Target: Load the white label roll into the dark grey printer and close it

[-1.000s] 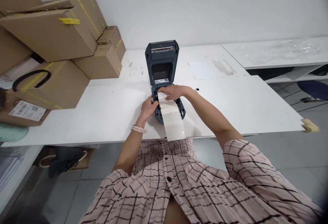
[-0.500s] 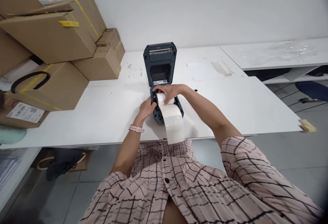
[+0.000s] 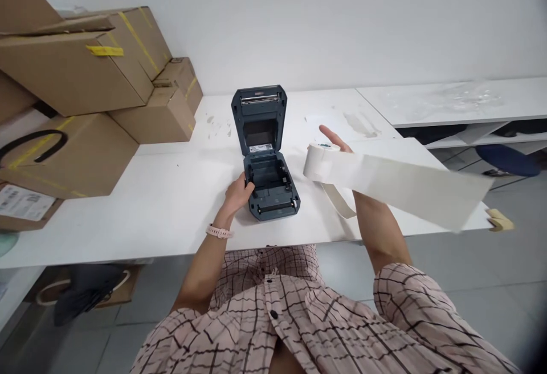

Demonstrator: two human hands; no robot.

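Observation:
A dark blue-grey label printer (image 3: 272,183) stands on the white table (image 3: 171,208) with its lid (image 3: 258,114) raised. Its roll bay shows no roll inside. My left hand (image 3: 239,192) grips the left side of the printer's base, thumb over the rim. Right of the printer, my right hand (image 3: 342,141) holds a white label roll (image 3: 315,162), one finger stretched out above it; the other fingers are mostly hidden behind the roll. A long strip of labels (image 3: 410,186) streams from the roll to the right, across my forearm, and another strip end curls below.
Cardboard boxes (image 3: 77,72) with yellow tape are stacked at the left. A pale sheet of paper (image 3: 325,123) lies behind the roll. Clear plastic (image 3: 457,100) rests on the far right table, and a dark blue stool seat (image 3: 508,160) stands beyond the table's right end.
My right hand has lifted the label roll out of the printer and carried it to the right, its strip swinging right. My left hand has stayed on the printer's side. The view has shifted slightly.

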